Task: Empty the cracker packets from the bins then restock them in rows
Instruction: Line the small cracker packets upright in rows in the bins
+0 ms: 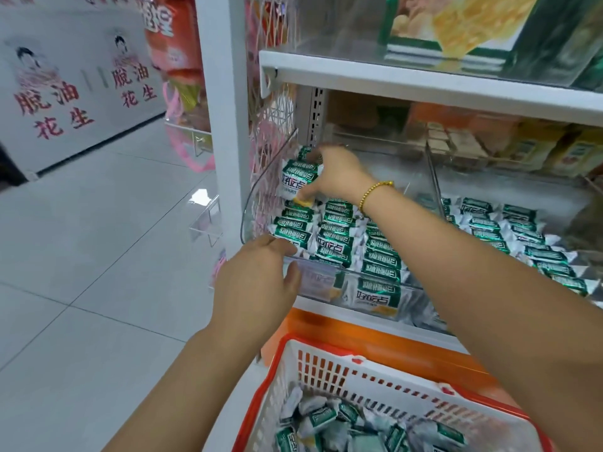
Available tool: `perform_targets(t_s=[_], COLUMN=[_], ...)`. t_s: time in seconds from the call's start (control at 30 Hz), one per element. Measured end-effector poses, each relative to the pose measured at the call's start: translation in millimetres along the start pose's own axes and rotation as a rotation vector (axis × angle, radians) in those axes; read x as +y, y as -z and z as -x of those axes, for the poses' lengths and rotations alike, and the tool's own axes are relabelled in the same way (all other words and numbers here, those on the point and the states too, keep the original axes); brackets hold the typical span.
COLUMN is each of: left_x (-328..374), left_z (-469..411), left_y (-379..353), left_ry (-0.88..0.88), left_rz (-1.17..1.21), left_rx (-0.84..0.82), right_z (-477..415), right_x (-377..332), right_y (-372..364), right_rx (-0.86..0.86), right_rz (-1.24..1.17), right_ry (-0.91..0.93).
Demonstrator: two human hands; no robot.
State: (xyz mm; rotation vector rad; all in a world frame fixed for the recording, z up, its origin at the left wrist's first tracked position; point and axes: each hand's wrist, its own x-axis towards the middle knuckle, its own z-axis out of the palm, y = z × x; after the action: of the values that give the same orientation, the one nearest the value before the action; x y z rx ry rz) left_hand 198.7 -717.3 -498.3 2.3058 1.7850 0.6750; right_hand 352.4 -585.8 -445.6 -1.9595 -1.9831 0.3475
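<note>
White floor (pixel 98 256) tiles run left of a white shelf (pixel 424 83) that carries clear bins. In the left bin (pixel 375 277), green-and-white packets (pixel 339 230) stand in rows. More fill the next bin (pixel 522 230), which is blurred and partly behind the right forearm.

The right hand (pixel 336 177) reaches into the left bin's back left corner, its fingers (pixel 315 154) and thumb curled round a small stack (pixel 298 177) of packets. The left hand (pixel 257 282) is at the bin's front left corner. Its fingertips lie over the rim and its thumb is against the label (pixel 316 280). I cannot tell whether it grips.

Below, a red-rimmed basket (pixel 359 383) holds loose packets and is cut off by the picture's edge.
</note>
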Motion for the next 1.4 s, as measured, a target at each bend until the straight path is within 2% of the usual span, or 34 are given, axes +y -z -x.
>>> perform_targets(t_s=[0.2,0.47,0.57,0.7,0.8,0.87,0.93,1.03,1.13,1.23,1.4], left_x=[0.9,5.5,9.9,14.6,17.0,19.0,19.0,18.7,17.1,12.9,11.7], left_z=[-0.2,2.2,7.0,21.1,37.8,54.9,74.6,103.2,127.4,142.5,160.1], left_y=[0.5,0.8,1.0,0.2,-8.9,-22.8,-42.0,-71.2,-92.2,-115.4,-173.2], left_ry=[-0.011,-0.03,-0.042,-0.119,-0.203,-0.238,-0.268,-0.295,-0.237,-0.187,-0.019], left_rz=[-0.005,0.025,0.064,0.174,0.208,0.189,0.161,0.071,0.042,-0.024,0.005], left_rx=[-0.011,-0.031,-0.016,0.093,0.108,0.031,-0.113,-0.362,-0.591,-0.701,-0.786], right_z=[8.1,16.2,35.9,89.5,152.1,194.3,228.3,262.3,289.6,322.2,351.2], right_x=[4.3,-0.8,-7.1,-8.9,9.5,33.6,63.1,118.5,179.8,225.7,270.8], right_y=[-18.0,-23.5,-9.9,14.8,15.1,3.3,-17.9,-62.4,-115.6,-165.1,-211.7], right_rx=[0.04,0.048,0.072,0.176,0.127,0.063,-0.045,-0.232,-0.391,-0.526,-0.565], right_rz=[-0.133,-0.048,-0.01,0.038,-0.036,-0.077,-0.107,-0.145,-0.127,-0.028,-0.042], right_ry=[-0.067,-0.073,-0.01,0.122,0.15,0.14,0.079,-0.09,-0.29,-0.441,-0.554])
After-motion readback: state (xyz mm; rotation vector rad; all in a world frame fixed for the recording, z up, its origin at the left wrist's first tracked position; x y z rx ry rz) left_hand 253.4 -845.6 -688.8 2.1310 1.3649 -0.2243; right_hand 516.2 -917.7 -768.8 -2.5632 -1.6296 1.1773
